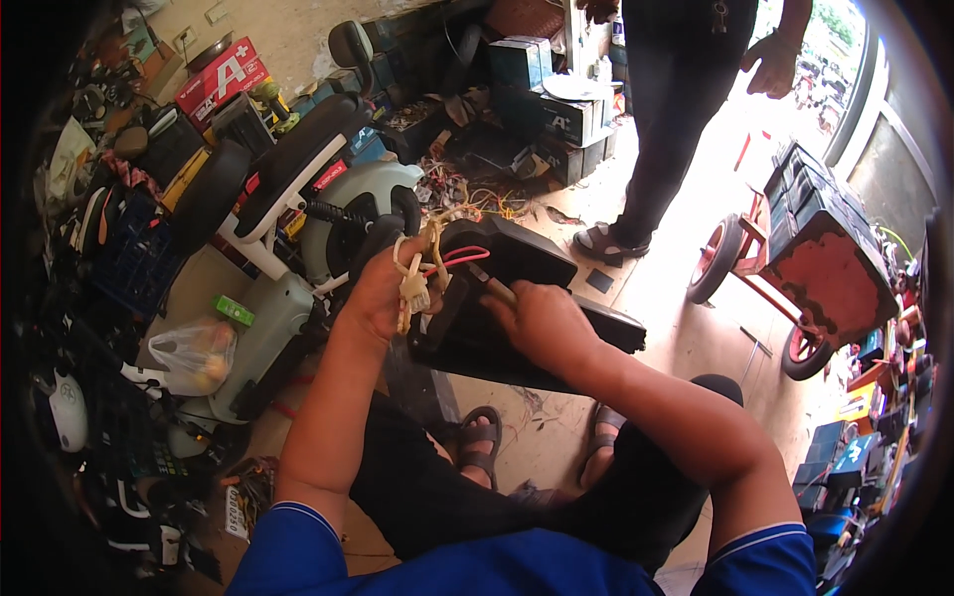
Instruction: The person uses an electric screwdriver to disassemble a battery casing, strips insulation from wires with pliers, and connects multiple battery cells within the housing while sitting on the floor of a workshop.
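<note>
A black plastic case (465, 333) lies open across my lap, above my knees. My left hand (376, 293) is closed around cream-coloured wires with a pale plug connector (414, 288) at the case's left end. A looped red wire (465, 255) runs from there into the case. In my closed right hand (552, 323) is a slim tool with a light handle (500, 289), its metal tip pointing at the red wire; its exact kind is unclear. Shadow hides much of the inside of the case.
A grey-green scooter (263, 338) with a plastic bag (199, 353) on it stands at left. Beyond are stacked battery boxes (571, 119) and loose wires (477, 199). Another person (676, 109) stands ahead. A wheeled cart (820, 263) loaded with batteries sits at right.
</note>
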Available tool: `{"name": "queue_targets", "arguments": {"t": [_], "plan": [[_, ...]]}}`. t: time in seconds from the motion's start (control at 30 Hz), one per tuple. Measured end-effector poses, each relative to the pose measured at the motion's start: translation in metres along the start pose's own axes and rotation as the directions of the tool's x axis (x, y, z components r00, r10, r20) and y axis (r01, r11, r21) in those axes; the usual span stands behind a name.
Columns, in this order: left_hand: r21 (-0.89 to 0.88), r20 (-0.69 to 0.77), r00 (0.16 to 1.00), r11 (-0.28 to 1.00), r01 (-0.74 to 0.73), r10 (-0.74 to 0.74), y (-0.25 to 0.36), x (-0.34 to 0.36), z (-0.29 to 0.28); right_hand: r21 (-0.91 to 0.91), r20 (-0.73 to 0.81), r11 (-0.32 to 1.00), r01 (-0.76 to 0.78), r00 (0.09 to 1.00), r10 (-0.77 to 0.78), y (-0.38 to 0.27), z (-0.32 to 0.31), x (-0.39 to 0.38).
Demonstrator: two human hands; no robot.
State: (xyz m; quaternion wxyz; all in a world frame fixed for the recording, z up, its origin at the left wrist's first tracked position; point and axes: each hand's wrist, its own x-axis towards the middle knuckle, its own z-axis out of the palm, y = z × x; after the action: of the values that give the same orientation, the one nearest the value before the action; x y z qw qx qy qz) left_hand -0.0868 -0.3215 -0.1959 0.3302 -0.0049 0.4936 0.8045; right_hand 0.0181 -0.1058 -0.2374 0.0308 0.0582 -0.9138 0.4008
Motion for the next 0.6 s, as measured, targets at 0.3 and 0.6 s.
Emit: {"name": "queue_targets", "arguments": {"t": [0.3,0.6], "plan": [[0.0,0.13,0.989,0.997,-0.077,0.077,-0.002,0.013,-0.037,0.446,0.196,0.872,-0.202,0.973,0.125,0.008,-0.005,0.001],[0.227,-0.168,0.977,0.969,-0.094,0.134,0.001,-0.004,0.008,0.436,0.295,0.884,-0.17,0.955,0.039,-0.001,-0.02,0.006]]}}
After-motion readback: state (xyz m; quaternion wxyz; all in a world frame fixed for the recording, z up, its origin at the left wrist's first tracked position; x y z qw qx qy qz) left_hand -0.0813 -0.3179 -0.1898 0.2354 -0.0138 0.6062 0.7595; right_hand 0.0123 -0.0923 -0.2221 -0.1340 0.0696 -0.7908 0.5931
